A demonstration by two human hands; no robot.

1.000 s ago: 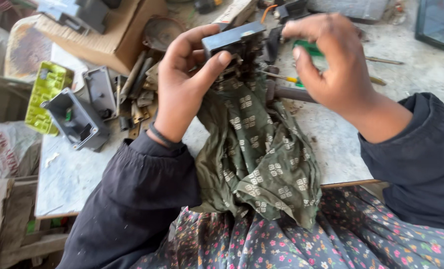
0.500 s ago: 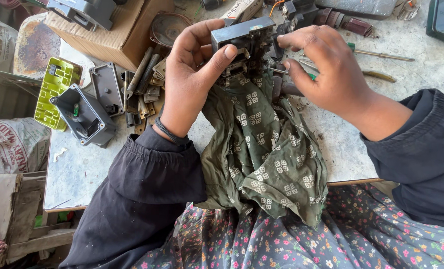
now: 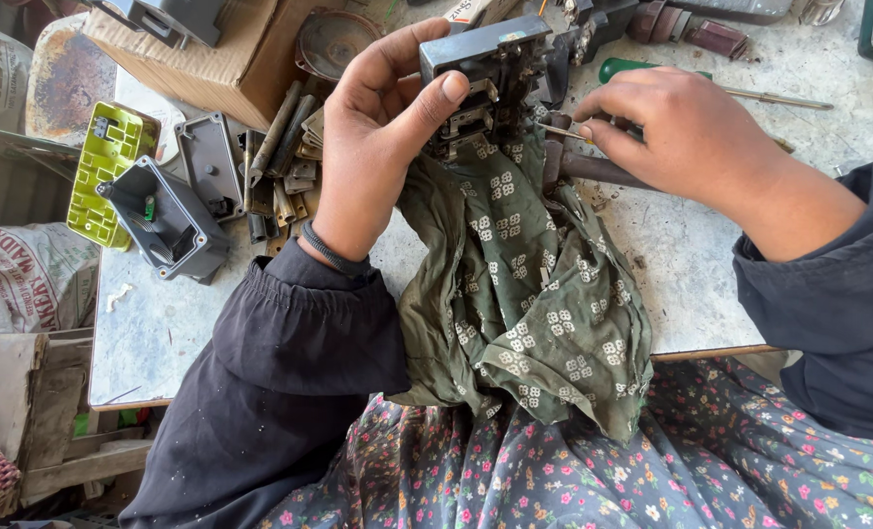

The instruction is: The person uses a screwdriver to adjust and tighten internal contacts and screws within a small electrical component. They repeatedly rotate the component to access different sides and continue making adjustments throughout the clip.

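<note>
Left hand (image 3: 383, 147) was clamped on a dark switch unit (image 3: 490, 83), thumb pressed across its front and fingers curled behind, holding it upright above a green patterned cloth (image 3: 525, 294) that draped from the bench (image 3: 691, 264) edge into the lap. Right hand (image 3: 686, 137) was closed in a pinch on a thin metal tool (image 3: 554, 129), its tip set against the unit's right side; a green-handled screwdriver (image 3: 632, 69) lay behind the knuckles, whether gripped could not be told.

Containers: a grey open housing (image 3: 162, 220) sat at bench left, with a small green part and some wiring inside. A flat grey cover (image 3: 211, 162) and a yellow-green moulded plate (image 3: 108, 171) lay just beside it. A cardboard box (image 3: 231, 59) stood at the back with a dark unit resting on top; its contents were hidden. Loose metal strips (image 3: 285, 162) lay between the cover and the left wrist.

Against half a second earlier, the right hand had dropped lower and away from the unit's top to its side, and the screwdriver handle now showed clear behind it. The left grip was unchanged.
</note>
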